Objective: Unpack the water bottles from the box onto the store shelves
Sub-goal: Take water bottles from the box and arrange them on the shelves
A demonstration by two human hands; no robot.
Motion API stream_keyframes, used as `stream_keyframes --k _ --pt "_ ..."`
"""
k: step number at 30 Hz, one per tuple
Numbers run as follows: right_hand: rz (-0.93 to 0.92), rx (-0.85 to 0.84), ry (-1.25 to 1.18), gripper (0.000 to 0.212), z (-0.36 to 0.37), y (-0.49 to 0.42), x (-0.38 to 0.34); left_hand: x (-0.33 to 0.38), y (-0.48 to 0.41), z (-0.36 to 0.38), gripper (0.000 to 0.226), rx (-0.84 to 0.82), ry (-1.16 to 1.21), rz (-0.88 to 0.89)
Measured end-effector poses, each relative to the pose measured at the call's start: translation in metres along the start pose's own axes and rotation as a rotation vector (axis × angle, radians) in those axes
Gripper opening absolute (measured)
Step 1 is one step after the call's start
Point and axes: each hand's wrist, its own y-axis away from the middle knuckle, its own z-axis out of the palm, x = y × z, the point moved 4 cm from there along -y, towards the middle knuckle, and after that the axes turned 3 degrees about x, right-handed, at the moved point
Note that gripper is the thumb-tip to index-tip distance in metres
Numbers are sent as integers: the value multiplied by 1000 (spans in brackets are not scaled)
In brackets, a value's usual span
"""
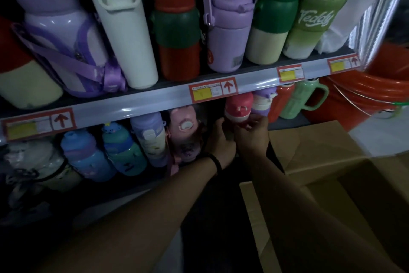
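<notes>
The shelf unit fills the far side of my view. Its grey upper shelf (pixel 155 97) runs across at a slant and carries a row of tall bottles, among them a purple one with a strap (pixel 62 29), a white and green one (pixel 124 29) and a green one lettered "Teddy" (pixel 314 18). At the near right stands the open cardboard box (pixel 332 151), its flaps spread; its inside is too dark to make out. Beyond it, to the far right, are stacked orange buckets (pixel 365 93).

On the dim lower shelf a blue bottle (pixel 84 153), a teal bottle (pixel 124 151), a lilac bottle (pixel 150 137) and a pink bottle (pixel 186 131) stand side by side at the left. A green mug with a handle (pixel 303 100) stands at the right.

Between them is the red bottle (pixel 239 106), just under the shelf edge and beside a small purple bottle (pixel 262 102). Both my hands are on it: my left hand (pixel 219 140), with a black wristband (pixel 215 162), curls round its left side, and my right hand (pixel 252 135) pinches its lower right part. Red-framed price labels (pixel 212 92) sit along the shelf edge.
</notes>
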Motion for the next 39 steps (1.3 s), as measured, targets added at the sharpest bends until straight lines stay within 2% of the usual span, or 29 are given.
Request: stream_keyframes --k 6,9,11,15,19,23,26,29,34,39 --pt "-136 -60 10 63 -5 5 -10 -10 -1 8 70 83 23 25" --pt "-170 -70 59 45 -6 4 -2 -12 0 9 64 124 58 26" --pt "-157 -50 61 38 -8 1 8 -9 3 10 71 99 70 52" --pt "-77 -66 35 47 -8 -2 19 -8 5 11 87 91 53 72" --pt "-128 -124 31 55 -7 -3 18 -23 -7 11 100 112 -53 59" --pt "-226 -243 67 62 -3 0 16 -26 -3 10 93 163 -7 67" --pt "-281 -255 121 55 -1 -7 24 -33 3 10 83 203 70 63" --pt "-288 -263 182 61 2 -16 32 -44 9 13 68 212 105 43" --pt "-321 -287 173 69 5 -15 25 -48 16 18 91 127 136 100" --pt "-325 -306 161 73 9 -8 21 -49 15 13 93 109 206 24"
